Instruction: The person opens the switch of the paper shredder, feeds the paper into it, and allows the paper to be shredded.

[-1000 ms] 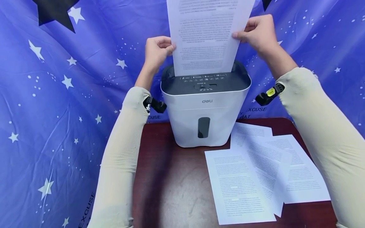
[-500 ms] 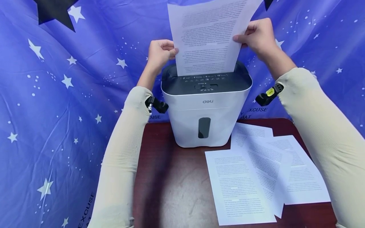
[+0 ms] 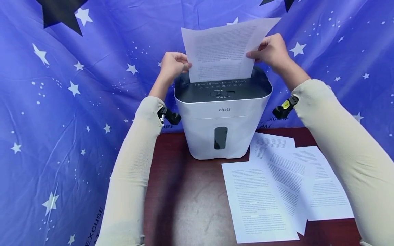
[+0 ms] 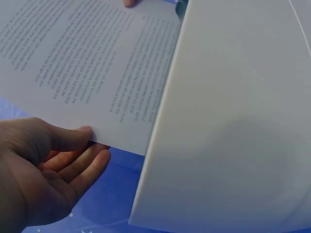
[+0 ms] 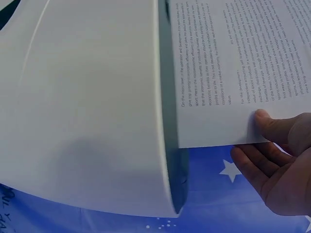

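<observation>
A printed sheet of paper [image 3: 223, 49] stands upright with its lower part inside the top slot of a white paper shredder [image 3: 220, 126] with a dark top. My left hand [image 3: 173, 65] pinches the sheet's left edge between thumb and fingers, a little above the slot; the left wrist view shows this hand [image 4: 53, 167] with its thumb on the printed face. On the other side my right hand [image 3: 271, 51] pinches the right edge, slightly higher. In the right wrist view the thumb of that hand [image 5: 282, 155] lies on the paper's margin.
Several printed sheets [image 3: 258, 205] lie overlapping on the dark red table [image 3: 191, 205], right of and in front of the shredder. A blue curtain with stars [image 3: 77, 119] hangs behind and to the left. A small black camera mount [image 3: 284, 107] sits on the right wrist.
The paper has sunk deeper into the shredder, and its top edge has come into view. Both hands have moved down with it, still pinching its edges.
</observation>
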### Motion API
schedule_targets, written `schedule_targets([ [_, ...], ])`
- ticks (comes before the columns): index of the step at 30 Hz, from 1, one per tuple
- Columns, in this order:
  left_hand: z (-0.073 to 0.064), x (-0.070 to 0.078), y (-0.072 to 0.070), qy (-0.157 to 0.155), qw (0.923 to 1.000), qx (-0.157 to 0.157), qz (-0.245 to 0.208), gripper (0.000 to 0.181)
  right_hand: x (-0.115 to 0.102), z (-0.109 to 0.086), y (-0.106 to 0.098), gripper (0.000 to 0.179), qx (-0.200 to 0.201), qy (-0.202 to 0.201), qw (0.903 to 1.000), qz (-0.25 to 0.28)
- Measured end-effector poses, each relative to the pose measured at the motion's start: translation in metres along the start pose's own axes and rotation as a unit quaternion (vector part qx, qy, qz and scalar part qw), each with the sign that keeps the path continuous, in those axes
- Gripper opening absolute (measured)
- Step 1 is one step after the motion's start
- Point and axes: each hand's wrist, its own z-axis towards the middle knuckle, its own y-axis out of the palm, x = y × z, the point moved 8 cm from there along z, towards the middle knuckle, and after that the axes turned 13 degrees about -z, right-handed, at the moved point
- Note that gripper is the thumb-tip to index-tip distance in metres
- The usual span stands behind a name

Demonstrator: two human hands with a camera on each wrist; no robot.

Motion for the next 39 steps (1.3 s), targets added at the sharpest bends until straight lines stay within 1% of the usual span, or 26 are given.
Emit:
schedule_targets([
  [4, 0.0, 0.0, 0.0, 0.021, 0.9998, 0.001, -0.006, 0.016, 0.003, 0.0, 0.003, 0.035, -0.001, -0.001, 0.9998, -0.017],
  [7, 0.0, 0.001, -0.001, 0.034, 0.9993, 0.003, -0.015, 0.017, 0.004, 0.001, 0.003, 0.035, 0.0, 0.008, 0.9997, -0.022],
  [9, 0.0, 0.001, -0.001, 0.04, 0.9991, 0.004, -0.012, 0.018, 0.005, 0.002, 0.002, 0.033, 0.001, 0.013, 0.9993, -0.034],
  [11, 0.001, -0.001, -0.002, 0.039, 0.9992, 0.005, -0.006, 0.019, 0.006, 0.003, 0.003, 0.028, -0.001, 0.019, 0.9987, -0.048],
  [14, 0.0, -0.005, -0.002, 0.035, 0.9994, 0.005, -0.004, 0.019, 0.01, 0.004, 0.004, 0.014, -0.002, 0.022, 0.9971, -0.073],
  [17, 0.0, -0.008, -0.002, 0.032, 0.9994, 0.006, -0.013, 0.019, 0.013, 0.004, 0.006, 0.008, -0.001, 0.027, 0.9964, -0.08],
  [24, 0.0, -0.008, -0.002, 0.028, 0.9993, 0.012, -0.022, 0.019, 0.016, 0.002, 0.006, 0.007, 0.002, 0.033, 0.9962, -0.08],
  [29, 0.0, -0.006, -0.003, 0.033, 0.9991, 0.013, -0.023, 0.017, 0.017, 0.003, 0.006, 0.016, 0.005, 0.032, 0.996, -0.083],
  [32, 0.0, -0.006, -0.003, 0.032, 0.9993, 0.013, -0.014, 0.018, 0.018, 0.003, 0.007, 0.007, 0.002, 0.031, 0.9952, -0.092],
  [33, 0.0, -0.007, -0.003, 0.031, 0.9994, 0.014, -0.012, 0.019, 0.019, 0.003, 0.007, 0.007, 0.001, 0.032, 0.9949, -0.096],
  [36, 0.0, -0.009, -0.003, 0.029, 0.9995, 0.014, -0.006, 0.02, 0.021, 0.002, 0.009, 0.015, -0.001, 0.034, 0.9937, -0.107],
  [39, -0.001, -0.011, -0.003, 0.037, 0.9992, 0.012, -0.005, 0.019, 0.022, 0.002, 0.011, 0.009, 0.0, 0.035, 0.9931, -0.112],
])
